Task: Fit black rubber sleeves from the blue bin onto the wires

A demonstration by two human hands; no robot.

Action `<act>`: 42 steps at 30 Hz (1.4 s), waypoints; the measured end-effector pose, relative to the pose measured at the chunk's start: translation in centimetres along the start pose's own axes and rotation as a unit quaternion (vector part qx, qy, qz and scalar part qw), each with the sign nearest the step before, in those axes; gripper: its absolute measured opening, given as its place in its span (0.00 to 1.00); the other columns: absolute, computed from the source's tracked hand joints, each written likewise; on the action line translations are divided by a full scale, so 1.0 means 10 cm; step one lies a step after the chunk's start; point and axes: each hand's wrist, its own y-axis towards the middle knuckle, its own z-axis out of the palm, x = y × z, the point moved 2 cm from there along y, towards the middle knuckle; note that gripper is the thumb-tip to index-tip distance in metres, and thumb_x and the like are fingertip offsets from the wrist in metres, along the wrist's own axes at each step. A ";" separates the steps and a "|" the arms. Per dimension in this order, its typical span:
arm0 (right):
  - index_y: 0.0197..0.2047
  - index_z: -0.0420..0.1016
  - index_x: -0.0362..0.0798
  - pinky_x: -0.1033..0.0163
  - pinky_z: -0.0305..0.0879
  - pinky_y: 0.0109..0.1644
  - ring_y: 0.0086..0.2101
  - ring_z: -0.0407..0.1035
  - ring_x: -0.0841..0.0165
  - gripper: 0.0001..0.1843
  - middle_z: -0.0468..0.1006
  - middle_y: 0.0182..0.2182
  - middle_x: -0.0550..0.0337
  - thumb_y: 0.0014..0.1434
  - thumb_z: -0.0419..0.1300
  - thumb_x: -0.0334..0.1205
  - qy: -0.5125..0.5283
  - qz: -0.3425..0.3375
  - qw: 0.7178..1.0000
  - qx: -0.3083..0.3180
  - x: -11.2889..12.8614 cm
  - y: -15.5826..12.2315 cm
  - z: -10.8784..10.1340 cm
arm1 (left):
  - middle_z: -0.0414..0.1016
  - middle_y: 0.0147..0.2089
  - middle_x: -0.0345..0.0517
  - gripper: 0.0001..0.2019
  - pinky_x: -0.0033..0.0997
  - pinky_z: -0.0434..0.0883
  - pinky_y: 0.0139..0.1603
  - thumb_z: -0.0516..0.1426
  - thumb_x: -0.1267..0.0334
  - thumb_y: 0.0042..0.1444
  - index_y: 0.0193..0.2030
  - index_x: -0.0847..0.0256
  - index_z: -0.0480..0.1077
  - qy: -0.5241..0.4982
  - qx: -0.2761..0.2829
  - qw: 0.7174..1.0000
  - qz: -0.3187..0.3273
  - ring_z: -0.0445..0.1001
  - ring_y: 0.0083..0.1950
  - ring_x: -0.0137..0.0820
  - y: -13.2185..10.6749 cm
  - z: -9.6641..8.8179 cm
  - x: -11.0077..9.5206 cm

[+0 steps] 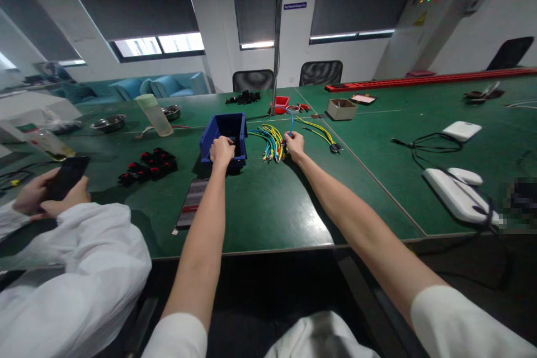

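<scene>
Two bare hands reach over the green bench (268, 212). The left hand (222, 151) dips into the open blue plastic bin (229, 121), its grip impossible to tell; the right hand's (295, 144) fingers pinch a thin blue wire (292, 122) beside fanned yellow-green-blue wires (273, 139).

This is a workshop: a big green desk (268, 215) holds wires (273, 141) and a blue bin (205, 149), and a cabinet (415, 33) with lights (429, 0) stands at the far right.

Green table (268, 218), blue bin (205, 146), coloured cables (274, 142), open box (341, 111)
</scene>
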 end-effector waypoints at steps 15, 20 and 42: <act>0.36 0.69 0.45 0.67 0.68 0.33 0.29 0.72 0.71 0.12 0.72 0.26 0.63 0.52 0.57 0.44 0.206 0.040 0.978 -0.014 -0.03 -0.21 -0.01 | 0.75 0.47 0.51 0.15 0.39 0.68 0.49 0.57 0.56 0.53 0.47 0.52 0.74 0.003 -0.010 1.000 0.001 0.73 0.50 0.43 -0.04 -0.03 -0.02; 0.34 0.70 0.46 0.65 0.69 0.34 0.28 0.71 0.70 0.16 0.72 0.25 0.64 0.49 0.60 0.50 0.158 0.009 0.987 0.019 -0.02 -0.55 -0.24 | 0.75 0.47 0.53 0.16 0.40 0.68 0.50 0.55 0.55 0.55 0.49 0.52 0.73 0.004 -0.020 1.000 0.003 0.73 0.50 0.44 -0.09 -0.08 -0.04; 0.37 0.60 0.50 0.72 0.57 0.17 0.16 0.65 0.78 0.16 0.68 0.25 0.69 0.58 0.54 0.54 0.192 -0.002 0.976 0.099 0.14 -0.83 -0.46 | 0.74 0.49 0.55 0.18 0.43 0.67 0.50 0.54 0.54 0.56 0.51 0.55 0.72 -0.009 -0.050 0.999 0.010 0.72 0.50 0.46 -0.06 -0.05 -0.06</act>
